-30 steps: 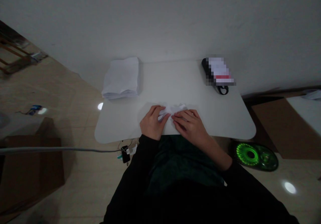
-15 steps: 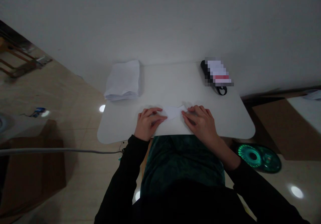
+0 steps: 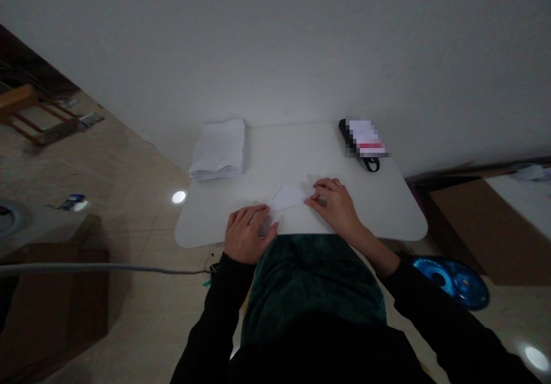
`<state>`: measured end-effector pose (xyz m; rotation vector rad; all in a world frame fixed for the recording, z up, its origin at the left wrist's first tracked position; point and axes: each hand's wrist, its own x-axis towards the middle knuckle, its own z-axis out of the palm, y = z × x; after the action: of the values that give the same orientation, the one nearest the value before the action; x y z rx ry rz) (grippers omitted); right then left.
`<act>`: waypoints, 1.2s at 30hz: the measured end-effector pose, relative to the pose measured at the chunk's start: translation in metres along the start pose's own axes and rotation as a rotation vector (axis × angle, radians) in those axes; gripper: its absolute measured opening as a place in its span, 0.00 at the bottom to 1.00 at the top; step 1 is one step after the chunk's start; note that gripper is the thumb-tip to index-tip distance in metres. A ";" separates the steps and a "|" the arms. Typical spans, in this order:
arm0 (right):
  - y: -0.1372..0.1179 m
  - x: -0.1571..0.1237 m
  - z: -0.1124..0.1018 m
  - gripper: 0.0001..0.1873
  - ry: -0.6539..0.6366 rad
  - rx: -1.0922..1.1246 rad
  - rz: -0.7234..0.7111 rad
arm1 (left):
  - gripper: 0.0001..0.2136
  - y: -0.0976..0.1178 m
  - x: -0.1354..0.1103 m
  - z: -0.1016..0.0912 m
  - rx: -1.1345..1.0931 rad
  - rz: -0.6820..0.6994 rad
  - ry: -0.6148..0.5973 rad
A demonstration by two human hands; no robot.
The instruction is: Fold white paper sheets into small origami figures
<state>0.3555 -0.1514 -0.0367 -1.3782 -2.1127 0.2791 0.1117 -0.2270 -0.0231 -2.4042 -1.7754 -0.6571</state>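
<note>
A small folded piece of white paper (image 3: 287, 197) lies on the white table (image 3: 387, 212) near its front edge. My left hand (image 3: 247, 233) rests at the paper's left end, fingers curled down and pressing on it. At the paper's right end my right hand (image 3: 334, 204) presses down with its fingers bent together. Both hands cover part of the paper, so its full shape is hidden.
A stack of white sheets (image 3: 219, 148) sits at the table's back left corner. A dark object with a blurred label (image 3: 362, 143) lies at the back right. A glowing round device (image 3: 451, 274) and brown boxes (image 3: 473, 223) stand on the floor to the right.
My hands have drawn apart along the paper, which now lies flatter. The left hand slid toward the table's front edge. The view tilted and the floor device's glow went from green to blue.
</note>
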 end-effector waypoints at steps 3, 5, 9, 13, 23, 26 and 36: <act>0.006 0.022 0.001 0.09 -0.124 0.135 0.040 | 0.35 0.009 0.034 0.012 0.022 -0.181 -0.131; 0.009 0.032 0.000 0.11 -0.165 0.224 0.119 | 0.32 0.011 0.055 0.020 -0.052 -0.276 -0.214; 0.013 0.038 0.000 0.21 -0.198 0.370 0.212 | 0.26 0.002 0.084 0.030 -0.129 -0.324 -0.261; 0.017 0.039 0.002 0.13 -0.219 0.420 0.217 | 0.22 -0.007 0.106 0.028 -0.255 -0.257 -0.324; 0.032 0.091 -0.002 0.18 -0.042 0.966 0.243 | 0.15 -0.027 0.188 0.004 -0.531 -0.130 -0.278; 0.041 0.118 -0.004 0.21 0.066 1.094 0.226 | 0.12 -0.034 0.207 0.005 -0.700 -0.177 -0.557; 0.064 0.138 0.004 0.21 -0.215 1.089 0.130 | 0.24 -0.030 0.200 0.052 -1.439 -0.432 -1.005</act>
<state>0.3623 -0.0007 -0.0205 -0.8086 -1.5408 1.4224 0.1459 -0.0219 0.0011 -3.7075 -2.9148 -1.1974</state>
